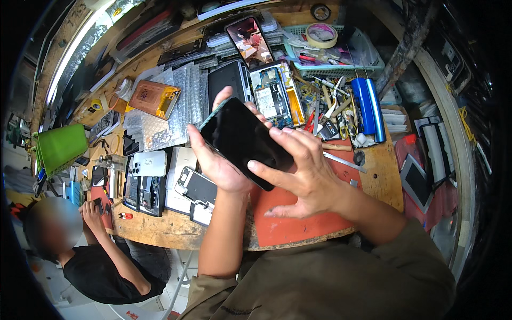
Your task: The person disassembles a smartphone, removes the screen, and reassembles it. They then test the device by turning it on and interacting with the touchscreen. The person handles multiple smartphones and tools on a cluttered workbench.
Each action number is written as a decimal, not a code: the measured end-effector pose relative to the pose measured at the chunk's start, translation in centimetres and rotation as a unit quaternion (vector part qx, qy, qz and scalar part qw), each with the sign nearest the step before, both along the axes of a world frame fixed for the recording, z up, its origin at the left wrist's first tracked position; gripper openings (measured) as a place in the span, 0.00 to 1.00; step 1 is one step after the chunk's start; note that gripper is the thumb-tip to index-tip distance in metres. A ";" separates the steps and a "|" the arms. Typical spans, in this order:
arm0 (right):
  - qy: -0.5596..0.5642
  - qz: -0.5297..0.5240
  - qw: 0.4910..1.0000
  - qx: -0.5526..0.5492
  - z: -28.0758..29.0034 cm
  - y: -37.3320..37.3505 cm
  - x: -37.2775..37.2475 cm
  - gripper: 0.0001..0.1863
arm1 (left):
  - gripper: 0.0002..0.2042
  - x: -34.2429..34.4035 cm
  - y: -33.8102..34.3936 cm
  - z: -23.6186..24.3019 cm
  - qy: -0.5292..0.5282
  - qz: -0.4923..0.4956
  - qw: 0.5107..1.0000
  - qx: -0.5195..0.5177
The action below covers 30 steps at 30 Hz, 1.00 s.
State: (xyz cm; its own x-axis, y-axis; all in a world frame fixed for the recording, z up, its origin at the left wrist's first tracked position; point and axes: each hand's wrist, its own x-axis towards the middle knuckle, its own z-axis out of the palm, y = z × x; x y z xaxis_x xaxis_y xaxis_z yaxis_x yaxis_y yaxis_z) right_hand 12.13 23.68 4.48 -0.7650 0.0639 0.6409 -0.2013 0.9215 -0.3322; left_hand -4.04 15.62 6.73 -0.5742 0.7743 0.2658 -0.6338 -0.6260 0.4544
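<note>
My left hand (pixel 221 170) is closed around a black smartphone (pixel 240 136) with a green edge, held tilted above an orange work mat (pixel 304 229), its dark screen facing up. My right hand (pixel 309 181) is open, its fingertips resting on the screen and its thumb spread away below the phone. Behind the phone lie an opened phone (pixel 266 93) with exposed boards and an upright phone (pixel 248 40) showing a picture. More disassembled devices (pixel 141 186) sit left of my hands.
A person (pixel 101 261) sits at lower left holding a small dark object. Tools (pixel 328 106), a blue cylindrical device (pixel 365 106), a teal basket (pixel 341 66), bubble-wrap sleeves (pixel 186 96), a copper-coloured plate (pixel 152 98) and a green bin (pixel 58 146) crowd the wooden bench (pixel 386 181).
</note>
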 end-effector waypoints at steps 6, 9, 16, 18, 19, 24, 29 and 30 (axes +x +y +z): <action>-0.020 -0.122 0.992 0.004 0.1 0.8 -0.2 0.52 | 0.40 -0.4 -0.3 -0.1 -0.055 0.028 0.998 0.011; -0.020 -0.078 0.989 -0.125 -0.4 1.0 -0.1 0.48 | 0.41 -1.2 -0.4 -0.2 -0.041 0.022 0.998 0.051; 0.008 -0.083 0.996 -0.018 -1.5 0.5 0.3 0.49 | 0.36 0.3 0.4 -0.8 0.008 0.087 0.996 0.004; 0.024 -0.073 0.996 -0.042 -2.1 0.7 -0.1 0.47 | 0.32 0.5 0.6 -0.9 0.023 0.091 0.995 0.027; 0.023 -0.073 0.995 -0.063 -2.2 0.6 -0.1 0.46 | 0.31 0.6 0.6 -0.9 0.041 0.094 0.994 0.037; 0.033 -0.064 0.996 -0.048 -0.6 -0.5 -1.2 0.40 | 0.29 0.0 0.1 0.3 -0.011 0.129 0.991 0.039; 0.009 -0.057 0.998 0.040 3.2 -1.0 -2.7 0.39 | 0.28 -1.7 -0.6 1.5 -0.086 0.117 0.981 0.133; 0.028 -0.046 0.998 0.042 3.5 -1.0 -3.0 0.40 | 0.33 -2.5 -0.8 1.5 -0.100 0.072 0.983 0.138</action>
State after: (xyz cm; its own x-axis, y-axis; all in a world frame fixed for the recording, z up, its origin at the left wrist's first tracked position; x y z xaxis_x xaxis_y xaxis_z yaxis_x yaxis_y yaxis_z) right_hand 9.09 22.69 8.02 -0.7212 0.0777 0.6883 -0.1297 0.9610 -0.2444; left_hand -6.58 14.85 8.22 -0.7343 0.5957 0.3257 -0.5894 -0.7974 0.1296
